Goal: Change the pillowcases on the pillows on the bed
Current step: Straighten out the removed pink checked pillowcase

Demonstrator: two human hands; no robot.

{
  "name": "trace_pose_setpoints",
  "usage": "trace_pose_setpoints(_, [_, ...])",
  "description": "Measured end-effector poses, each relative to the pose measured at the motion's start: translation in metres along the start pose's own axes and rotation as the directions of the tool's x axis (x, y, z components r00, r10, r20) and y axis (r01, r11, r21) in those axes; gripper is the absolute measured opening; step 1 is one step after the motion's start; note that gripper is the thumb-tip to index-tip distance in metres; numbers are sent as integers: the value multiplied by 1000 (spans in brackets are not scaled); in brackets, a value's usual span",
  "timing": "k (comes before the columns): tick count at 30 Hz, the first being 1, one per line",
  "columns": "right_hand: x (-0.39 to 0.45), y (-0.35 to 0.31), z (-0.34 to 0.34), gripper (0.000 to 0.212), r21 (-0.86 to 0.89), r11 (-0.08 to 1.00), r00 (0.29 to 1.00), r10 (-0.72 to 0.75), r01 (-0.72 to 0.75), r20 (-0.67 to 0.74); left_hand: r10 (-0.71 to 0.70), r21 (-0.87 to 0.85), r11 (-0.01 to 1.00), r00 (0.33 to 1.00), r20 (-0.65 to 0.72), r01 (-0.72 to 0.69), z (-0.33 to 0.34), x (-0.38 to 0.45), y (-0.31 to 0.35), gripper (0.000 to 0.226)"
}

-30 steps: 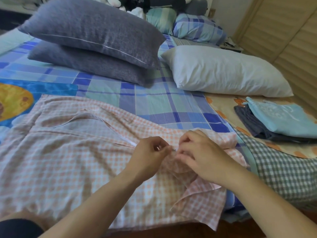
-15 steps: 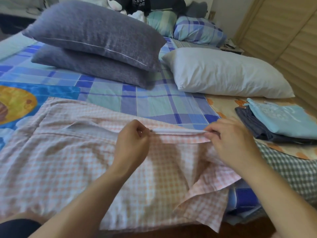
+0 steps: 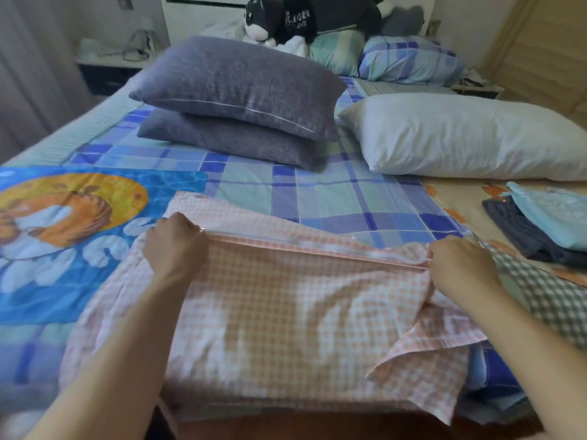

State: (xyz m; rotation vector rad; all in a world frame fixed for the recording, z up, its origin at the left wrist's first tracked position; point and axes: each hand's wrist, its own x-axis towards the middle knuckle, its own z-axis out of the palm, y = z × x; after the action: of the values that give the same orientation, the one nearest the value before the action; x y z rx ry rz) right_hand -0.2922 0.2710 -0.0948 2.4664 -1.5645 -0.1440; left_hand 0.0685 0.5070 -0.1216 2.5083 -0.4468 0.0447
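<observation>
I see my left hand (image 3: 176, 246) pinching the zipper pull on the pink checked pillowcase (image 3: 286, 312), which lies flat along the bed's near edge. My right hand (image 3: 460, 268) grips the zipper seam's other end, fingers curled round the cloth. A bare white pillow (image 3: 470, 138) lies toward the bed's far right side.

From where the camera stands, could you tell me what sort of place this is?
Most likely a home bedroom: a bed with a checked sheet, stacked grey pillows, a bare white pillow, and a plush toy at its head.
</observation>
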Motion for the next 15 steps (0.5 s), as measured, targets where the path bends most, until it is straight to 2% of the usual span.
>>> trace_pose_setpoints(3, [-10,0,6,34,0,999,998,-36,36,49,-69,149,986,997,-47,75,-16,19,-32,28])
trace_pose_setpoints(7, [-18,-6,9,27,-1,999,999,-46,46,9,-124,244,960,990,-67,137,-37,37,-74,38])
trace_pose_setpoints(10, [-28,-12,17,28,-14,994,985,-106,105,-134,-91,164,983,995,49,82,-25,23,-83,41])
trace_pose_setpoints(12, [-36,-10,15,36,65,990,957,-103,125,-271,-83,141,988,990,118,66,-15,6,-90,58])
trace_pose_setpoints(14, [-49,-13,11,42,120,961,884,-173,248,-434,-65,163,986,988,143,41,-11,-9,-99,72])
trace_pose_setpoints(15, [-61,-18,9,38,120,932,834,-243,342,-495,-57,194,981,987,150,27,-10,-16,-103,70])
